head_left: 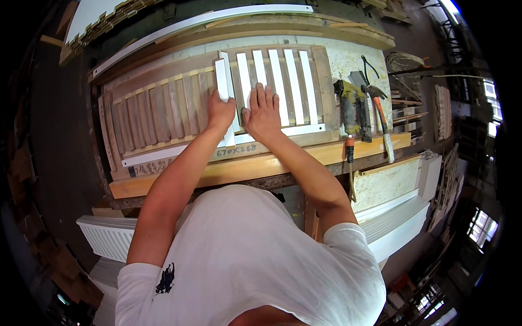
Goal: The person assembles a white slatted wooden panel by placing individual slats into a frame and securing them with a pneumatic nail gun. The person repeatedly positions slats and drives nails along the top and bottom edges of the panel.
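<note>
The left hand [220, 112] is curled in a closed grip around a white slat [222, 81], which stands on edge and runs away from the person, its far end reaching past the fingers toward the top of the wooden frame [163, 76] and its near end showing below the wrist. The right hand [263, 112] lies flat and open just beside it, palm down and fingers spread, gripping nothing; it presses on the row of white slats [283, 81] already lying side by side in the frame. So the held slat sits at the left edge of that white row, between the two hands, with the right hand touching its neighbours. To the left of the grip the frame carries a row of bare brown wooden slats [157, 111]. A white cross strip [163, 155] runs along the near side of the frame below both hands. The frame rests on the table [359, 62], whose near edge is a pale wooden beam [244, 168]. At the right end of the table, well apart from the hands, lie a nail gun [348, 103] and a hammer [379, 108] with an orange handle. A long white strip [206, 20] lies along the far side of the table.
</note>
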The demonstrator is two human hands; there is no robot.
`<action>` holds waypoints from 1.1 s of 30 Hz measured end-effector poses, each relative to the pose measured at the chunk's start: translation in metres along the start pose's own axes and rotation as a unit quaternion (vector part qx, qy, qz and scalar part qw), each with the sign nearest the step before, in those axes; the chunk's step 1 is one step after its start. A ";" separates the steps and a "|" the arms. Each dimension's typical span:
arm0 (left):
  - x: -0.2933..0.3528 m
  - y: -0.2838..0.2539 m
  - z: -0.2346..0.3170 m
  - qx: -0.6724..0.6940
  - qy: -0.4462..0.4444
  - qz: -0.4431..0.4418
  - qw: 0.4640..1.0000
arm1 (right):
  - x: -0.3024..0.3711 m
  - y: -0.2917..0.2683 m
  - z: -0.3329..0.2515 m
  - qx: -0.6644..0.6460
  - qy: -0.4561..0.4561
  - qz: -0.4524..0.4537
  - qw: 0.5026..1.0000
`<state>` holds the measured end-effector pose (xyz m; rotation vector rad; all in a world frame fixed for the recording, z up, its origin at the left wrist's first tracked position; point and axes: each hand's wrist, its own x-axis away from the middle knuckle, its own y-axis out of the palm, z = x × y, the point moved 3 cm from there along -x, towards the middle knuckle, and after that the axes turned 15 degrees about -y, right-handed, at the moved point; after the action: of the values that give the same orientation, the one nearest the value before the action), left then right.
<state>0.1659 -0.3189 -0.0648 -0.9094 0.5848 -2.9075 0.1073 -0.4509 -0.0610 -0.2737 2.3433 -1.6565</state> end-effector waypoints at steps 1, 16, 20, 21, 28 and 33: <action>0.001 -0.006 0.001 0.008 0.001 -0.010 1.000 | 0.000 0.000 -0.001 0.004 0.002 0.000 1.000; -0.017 -0.029 0.007 -0.241 0.192 0.099 0.946 | -0.001 -0.007 -0.020 0.020 -0.062 -0.033 0.997; -0.014 -0.028 0.005 -0.384 0.236 0.109 0.886 | -0.019 -0.011 -0.043 -0.033 -0.109 -0.030 0.993; -0.014 -0.031 0.002 -0.394 0.260 0.113 0.874 | -0.019 -0.004 -0.044 -0.021 -0.112 -0.054 0.992; -0.009 -0.036 -0.006 -0.415 0.277 0.078 0.863 | 0.003 -0.001 -0.053 0.025 -0.126 -0.100 0.987; -0.017 -0.023 0.022 -0.387 0.295 0.065 0.871 | 0.001 -0.003 -0.055 0.021 -0.110 -0.101 0.989</action>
<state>0.1941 -0.3029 -0.0488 0.0866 1.8416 -2.7647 0.0893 -0.4030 -0.0409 -0.6689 2.1734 -1.6658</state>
